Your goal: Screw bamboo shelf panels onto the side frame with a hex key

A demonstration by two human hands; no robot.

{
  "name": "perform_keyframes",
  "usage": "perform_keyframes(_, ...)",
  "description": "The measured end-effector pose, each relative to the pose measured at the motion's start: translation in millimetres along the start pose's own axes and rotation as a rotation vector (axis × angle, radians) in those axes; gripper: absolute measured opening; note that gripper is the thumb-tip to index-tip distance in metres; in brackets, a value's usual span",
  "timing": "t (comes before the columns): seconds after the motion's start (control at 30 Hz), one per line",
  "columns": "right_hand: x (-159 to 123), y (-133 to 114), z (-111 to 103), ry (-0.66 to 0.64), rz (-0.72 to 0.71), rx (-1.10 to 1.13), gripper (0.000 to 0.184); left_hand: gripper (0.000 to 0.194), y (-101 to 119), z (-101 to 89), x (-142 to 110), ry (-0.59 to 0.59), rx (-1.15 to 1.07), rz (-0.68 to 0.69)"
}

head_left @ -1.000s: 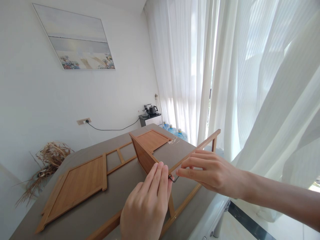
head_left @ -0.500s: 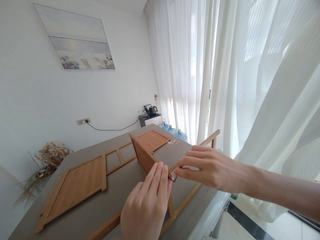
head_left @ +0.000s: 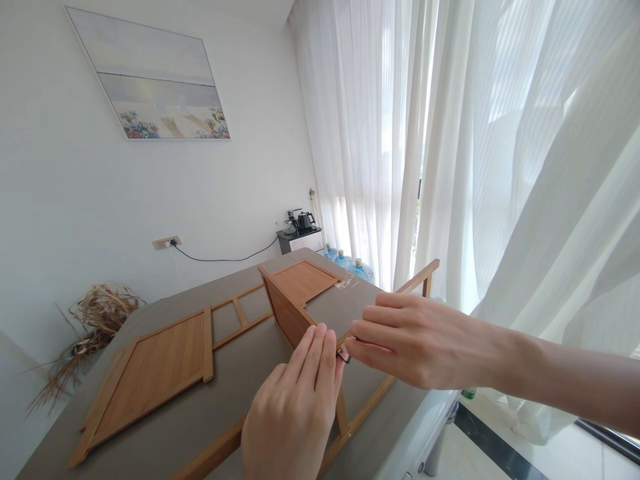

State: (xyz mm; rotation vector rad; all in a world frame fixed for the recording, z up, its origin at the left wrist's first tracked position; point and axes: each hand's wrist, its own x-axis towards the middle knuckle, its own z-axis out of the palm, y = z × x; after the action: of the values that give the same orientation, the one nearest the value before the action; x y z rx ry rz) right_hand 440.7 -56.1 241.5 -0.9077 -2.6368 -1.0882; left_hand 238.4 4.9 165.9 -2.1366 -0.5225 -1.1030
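My left hand grips the joint where an upright wooden panel meets a ladder-like wooden side frame. Its fingers lie together over the panel's near end, and the thumb is hidden. Close on the right, my right hand is closed on a small metal hex key. The bent end of the key shows between the two hands, at the frame's rail; its tip is hidden. Part of the frame's upper rail runs behind my right hand.
On the grey table lie a flat wooden panel, a second ladder frame and another panel. Dried stalks stand at the left. A kettle and water bottles are beyond the far end; curtains hang right.
My right hand has turned and shifted slightly left, closer to my left hand, with the hex key in its fingers. My left hand and the panel stay in place.
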Motion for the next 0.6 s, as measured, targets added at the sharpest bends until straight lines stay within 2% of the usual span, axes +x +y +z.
perform_keyframes(0.3, -13.5, 0.9, 11.4, 0.011, 0.119, 0.159, 0.022, 0.024, 0.1, 0.4, -1.3, 0.005, -0.009, 0.001)
perform_keyframes(0.6, -15.3, -3.8, 21.1, 0.128, 0.069, 0.119, 0.017, 0.024, 0.1, 0.3, -0.3, 0.006, -0.009, 0.004)
